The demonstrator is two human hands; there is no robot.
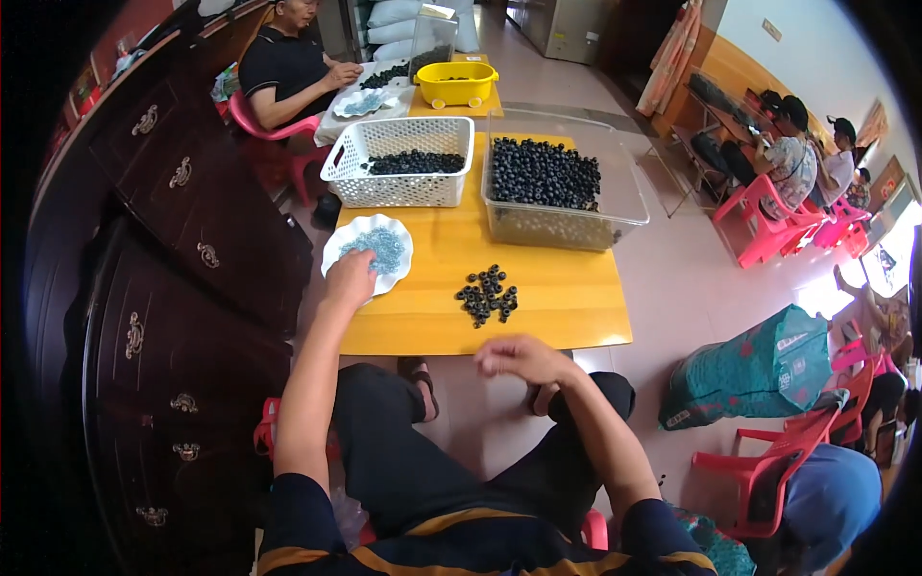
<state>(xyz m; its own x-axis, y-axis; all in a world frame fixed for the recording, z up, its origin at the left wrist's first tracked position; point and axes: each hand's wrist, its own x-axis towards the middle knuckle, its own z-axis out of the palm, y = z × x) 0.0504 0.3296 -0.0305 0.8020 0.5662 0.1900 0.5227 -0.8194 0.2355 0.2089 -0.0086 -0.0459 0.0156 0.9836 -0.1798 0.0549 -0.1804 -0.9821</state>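
Table (576,298): one plate (345,237), left hand (351,278) over it | right hand (526,359) apart | grips: can't tell

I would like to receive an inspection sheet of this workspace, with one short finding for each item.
Surface: yellow table, wood-patterned top.
Job's things: white plate with light-blue pieces; black beads in a loose group; white basket and clear bin, both holding black beads.
Clutter: bulging green bag on the floor, at right.
Grips: left grip at the light-blue pieces; right grip by the table's near edge; whether either holds anything is unclear.
Cables: nothing seen.
Surroundings: dark cabinet at left, pink chair at right, other people seated farther off.
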